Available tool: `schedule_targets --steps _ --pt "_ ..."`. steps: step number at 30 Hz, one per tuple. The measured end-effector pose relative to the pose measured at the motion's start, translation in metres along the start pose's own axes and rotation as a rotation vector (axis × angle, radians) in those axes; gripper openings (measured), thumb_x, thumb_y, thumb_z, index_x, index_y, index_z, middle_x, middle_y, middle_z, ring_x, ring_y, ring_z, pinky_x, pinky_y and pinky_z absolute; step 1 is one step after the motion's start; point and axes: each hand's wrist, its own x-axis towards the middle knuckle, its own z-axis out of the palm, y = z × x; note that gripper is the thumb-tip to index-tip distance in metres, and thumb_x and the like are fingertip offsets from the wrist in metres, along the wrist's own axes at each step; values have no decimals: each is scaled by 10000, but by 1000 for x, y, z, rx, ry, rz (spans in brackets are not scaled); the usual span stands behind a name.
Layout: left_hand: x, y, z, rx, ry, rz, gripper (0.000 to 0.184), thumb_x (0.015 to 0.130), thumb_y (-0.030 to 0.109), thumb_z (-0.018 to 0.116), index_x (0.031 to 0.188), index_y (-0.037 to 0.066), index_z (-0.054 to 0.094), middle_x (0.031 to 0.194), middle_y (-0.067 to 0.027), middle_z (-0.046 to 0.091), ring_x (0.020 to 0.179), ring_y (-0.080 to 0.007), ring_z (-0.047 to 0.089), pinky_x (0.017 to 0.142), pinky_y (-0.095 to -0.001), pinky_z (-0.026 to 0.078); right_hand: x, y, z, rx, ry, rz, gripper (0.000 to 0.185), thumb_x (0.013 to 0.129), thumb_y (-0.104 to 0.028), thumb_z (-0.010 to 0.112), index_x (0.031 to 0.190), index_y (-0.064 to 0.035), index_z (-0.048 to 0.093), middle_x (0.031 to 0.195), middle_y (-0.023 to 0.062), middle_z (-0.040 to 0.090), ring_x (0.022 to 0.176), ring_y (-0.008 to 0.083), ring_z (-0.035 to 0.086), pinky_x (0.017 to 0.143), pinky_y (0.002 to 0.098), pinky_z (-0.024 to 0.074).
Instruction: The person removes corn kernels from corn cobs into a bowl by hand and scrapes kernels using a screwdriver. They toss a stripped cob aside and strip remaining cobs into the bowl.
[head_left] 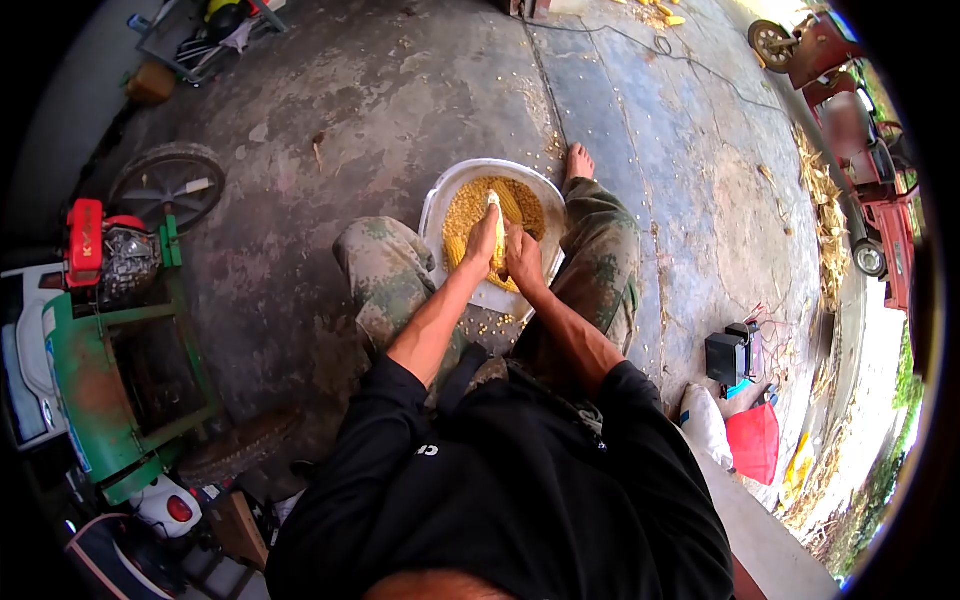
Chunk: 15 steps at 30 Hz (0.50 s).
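Observation:
Between my knees sits a pale, wide-rimmed basin (pixel 430 215) holding loose yellow corn kernels (pixel 466 207) and several ears of corn. My left hand (pixel 482 243) is wrapped round an ear of corn (pixel 499 232), tilted over the basin with its whitish tip up near my thumb. Close beside it, my right hand (pixel 523 258) is closed and pressed against the right side of that ear. The fingertips of my right hand are hidden, so whether they hold anything else does not show.
Scattered kernels (pixel 490 325) lie on the concrete floor around the basin. A green machine with a red engine (pixel 88 243) stands left. Right are a black box (pixel 726 357), a white sack (pixel 706 425), a red bag (pixel 752 442) and corn husks (pixel 828 230). A red vehicle (pixel 890 240) stands beyond.

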Motion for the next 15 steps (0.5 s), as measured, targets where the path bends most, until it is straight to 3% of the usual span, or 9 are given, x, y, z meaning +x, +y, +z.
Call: schedule_targets --steps 1,2,3,6,9,11,13,15 --pt "1 0 0 -75 -59 -20 554 981 558 427 953 43 631 938 -81 623 849 -169 582 758 -327 477 1 1 -3 -6 -58 77 520 1046 -393 358 1306 7 565 941 191 671 849 243 629 802 378 475" --pt "2 0 1 -115 -76 -31 558 981 567 421 959 47 625 900 -65 612 831 -170 584 747 -320 481 2 1 1 62 -9 60 543 1045 -423 341 1305 -7 575 818 145 646 737 209 580 724 370 464" --pt "2 2 2 -116 -78 -30 558 981 567 421 959 47 625 900 -65 612 831 -170 584 747 -320 481 2 0 0 61 -7 58 543 1045 -423 341 1305 -7 575 818 145 646 737 209 580 724 370 464" --pt "-4 10 4 -152 -70 -41 570 981 572 414 969 41 621 898 -66 613 833 -172 593 746 -319 488 2 -5 -2 139 -48 165 575 1041 -460 317 1320 -22 563 815 141 638 760 224 605 730 360 473" --pt "-10 17 4 -157 -1 -46 590 980 581 402 978 30 614 910 -84 638 837 -181 605 752 -325 496 1 -10 1 219 -86 257 559 1032 -449 335 1261 -17 604 1099 249 658 1016 348 641 891 392 465" --pt "1 7 -2 -136 -52 -4 605 977 592 394 994 26 608 940 -111 668 850 -187 612 768 -330 501 -5 -32 -3 3 -143 196 576 1023 -463 342 1250 6 588 1119 254 645 1066 367 624 920 421 455" --pt "5 2 -4 -147 -35 -5 628 978 594 384 1048 12 607 962 -131 683 866 -190 617 788 -336 503 -9 -29 1 -16 -118 115 555 1016 -457 365 1218 7 591 1109 270 637 1068 388 618 922 447 454" --pt "7 -3 -4 -58 -40 0 649 979 595 378 1098 -1 607 948 -126 682 857 -192 621 782 -346 504 -8 -19 6 -85 -48 16 518 1017 -434 383 1220 -5 591 1020 274 656 990 390 646 876 455 474"
